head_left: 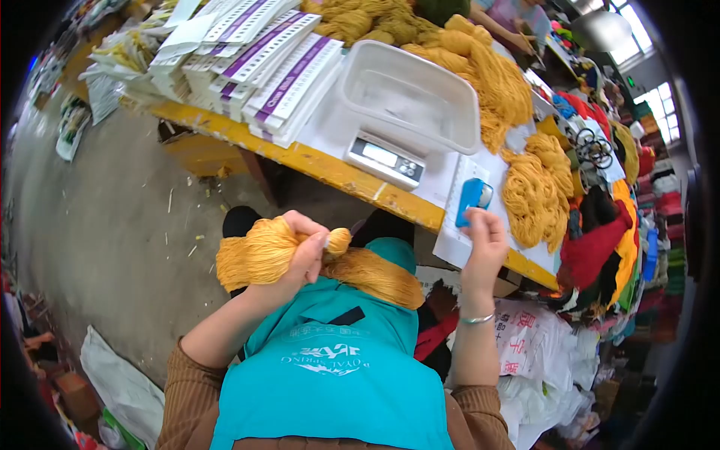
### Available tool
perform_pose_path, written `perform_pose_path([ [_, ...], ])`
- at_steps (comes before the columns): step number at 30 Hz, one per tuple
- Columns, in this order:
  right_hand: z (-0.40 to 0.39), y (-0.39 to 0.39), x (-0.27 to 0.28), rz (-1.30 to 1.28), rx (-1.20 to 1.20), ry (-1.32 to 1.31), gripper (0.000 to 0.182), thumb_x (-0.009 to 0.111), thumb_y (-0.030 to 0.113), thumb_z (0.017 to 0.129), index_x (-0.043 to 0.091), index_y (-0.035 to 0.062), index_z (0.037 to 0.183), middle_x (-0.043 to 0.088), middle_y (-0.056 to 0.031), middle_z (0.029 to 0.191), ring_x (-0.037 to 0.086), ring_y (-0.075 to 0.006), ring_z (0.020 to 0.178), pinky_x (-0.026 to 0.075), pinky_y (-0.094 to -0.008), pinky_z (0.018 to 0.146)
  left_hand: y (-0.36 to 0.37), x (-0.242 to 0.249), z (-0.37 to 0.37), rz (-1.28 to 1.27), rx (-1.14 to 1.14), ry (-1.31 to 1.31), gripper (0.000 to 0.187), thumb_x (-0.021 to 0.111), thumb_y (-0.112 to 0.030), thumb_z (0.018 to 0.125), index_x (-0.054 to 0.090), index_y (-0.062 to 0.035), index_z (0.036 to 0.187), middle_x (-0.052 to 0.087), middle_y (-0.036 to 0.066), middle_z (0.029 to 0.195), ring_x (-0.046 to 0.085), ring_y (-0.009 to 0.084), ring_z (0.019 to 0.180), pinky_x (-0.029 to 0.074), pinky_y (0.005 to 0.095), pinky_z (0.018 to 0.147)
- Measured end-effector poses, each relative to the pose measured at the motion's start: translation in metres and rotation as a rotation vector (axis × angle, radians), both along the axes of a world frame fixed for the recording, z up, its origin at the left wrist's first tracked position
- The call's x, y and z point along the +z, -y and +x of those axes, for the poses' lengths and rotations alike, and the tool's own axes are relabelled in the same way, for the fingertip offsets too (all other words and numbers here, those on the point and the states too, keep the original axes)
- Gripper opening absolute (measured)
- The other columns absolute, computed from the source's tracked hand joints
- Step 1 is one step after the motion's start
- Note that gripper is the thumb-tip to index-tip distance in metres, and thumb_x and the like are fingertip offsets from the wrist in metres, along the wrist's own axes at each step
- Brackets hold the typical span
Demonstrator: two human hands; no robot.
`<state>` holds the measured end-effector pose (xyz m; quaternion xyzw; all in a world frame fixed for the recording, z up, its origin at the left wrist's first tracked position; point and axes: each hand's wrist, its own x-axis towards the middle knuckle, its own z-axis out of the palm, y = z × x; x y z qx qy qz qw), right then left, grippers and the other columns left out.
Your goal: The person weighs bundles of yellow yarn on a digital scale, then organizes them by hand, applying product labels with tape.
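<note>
My left hand point(304, 251) is wrapped round a bundle of golden yellow thread point(259, 255), whose knotted end sticks out past the thumb. More golden thread point(379, 277) lies across my lap on the teal apron point(337, 375). My right hand point(485, 240) is raised at the table's front edge, its fingers pinched together beside a blue tape dispenser point(472, 201). Whatever may be between those fingertips is too small to make out. The dispenser rests on a white sheet point(450, 236) at the table edge.
On the yellow-edged table point(315, 165) are stacked printed cards point(285, 82), a clear plastic bin point(412, 94), a digital scale point(385, 159), yellow skeins point(536, 187) and scissors point(592, 148). Another person's arm point(499, 26) shows at the back. White plastic bags point(536, 352) lie at the lower right.
</note>
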<state>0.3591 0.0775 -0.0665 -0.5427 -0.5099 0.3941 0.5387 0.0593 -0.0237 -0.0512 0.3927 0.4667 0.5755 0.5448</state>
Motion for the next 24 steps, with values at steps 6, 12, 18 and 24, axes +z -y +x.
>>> perform_pose_path([
  [6, 0.099, -0.036, -0.036, -0.366, -0.148, 0.070, 0.015, 0.068, 0.022, 0.091, 0.065, 0.0097, 0.099, 0.063, 0.0031, 0.092, 0.058, -0.0070, 0.085, 0.049, -0.0255, 0.063, -0.004, -0.011, 0.002, 0.000, -0.017, -0.018, 0.007, 0.056, -0.010, 0.096, 0.051, -0.0059, 0.094, 0.053, 0.002, 0.066, 0.049, 0.0062, 0.047, 0.041, 0.0213, 0.045],
  [12, 0.073, -0.041, -0.018, -0.495, -0.132, 0.031, 0.018, 0.068, 0.020, 0.090, 0.064, 0.0053, 0.100, 0.066, -0.0023, 0.093, 0.060, -0.0102, 0.086, 0.052, -0.0278, 0.069, -0.004, -0.017, 0.001, 0.030, -0.001, -0.026, 0.007, 0.055, -0.010, 0.097, 0.050, -0.0060, 0.094, 0.053, 0.002, 0.066, 0.048, 0.0055, 0.047, 0.041, 0.0210, 0.045],
  [18, 0.072, -0.054, -0.019, -0.584, -0.123, -0.066, 0.013, 0.067, 0.014, 0.089, 0.061, 0.0046, 0.094, 0.062, -0.0057, 0.095, 0.060, -0.0165, 0.089, 0.054, -0.0374, 0.077, -0.003, -0.018, 0.000, 0.034, -0.021, -0.011, 0.007, 0.054, -0.010, 0.098, 0.050, -0.0055, 0.095, 0.053, 0.001, 0.066, 0.048, 0.0050, 0.048, 0.041, 0.0205, 0.046],
  [24, 0.066, -0.053, -0.018, -0.504, -0.193, -0.229, 0.006, 0.064, 0.007, 0.087, 0.058, 0.0055, 0.088, 0.060, -0.0064, 0.092, 0.058, -0.0171, 0.087, 0.054, -0.0415, 0.082, -0.001, -0.024, -0.003, 0.037, -0.041, -0.002, 0.008, 0.055, -0.011, 0.098, 0.050, -0.0054, 0.095, 0.053, 0.001, 0.066, 0.048, 0.0050, 0.047, 0.042, 0.0203, 0.045],
])
